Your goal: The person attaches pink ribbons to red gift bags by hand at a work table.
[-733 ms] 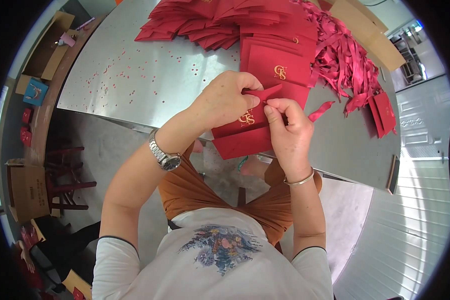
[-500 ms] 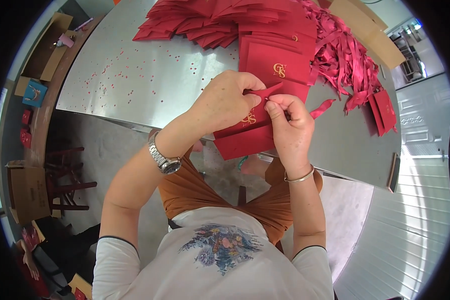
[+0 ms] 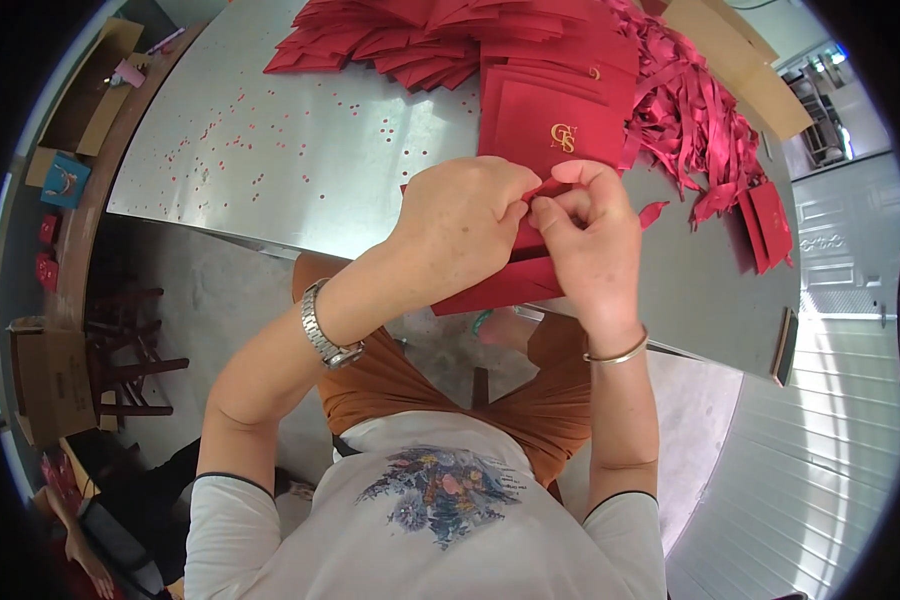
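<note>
Red paper bag (image 3: 510, 284) lies at the surface's (image 3: 340, 150) near edge; left hand (image 3: 462, 215) and right hand (image 3: 600, 235), close together, pinch a small red strip (image 3: 543, 188) over it.

One left grip (image 3: 462, 215) and one right grip (image 3: 595, 245) are counted, along with one wristwatch (image 3: 322, 338) and one bangle (image 3: 618, 355). Red packets (image 3: 530, 108) and ribbons (image 3: 690, 115) are heaped too densely to be counted; at least two further packets (image 3: 765, 228) can be told apart. One metal table (image 3: 705, 295), at least three cardboard boxes (image 3: 50, 385), two small red objects (image 3: 47, 271) and one blue container (image 3: 64, 181) are seen.
</note>
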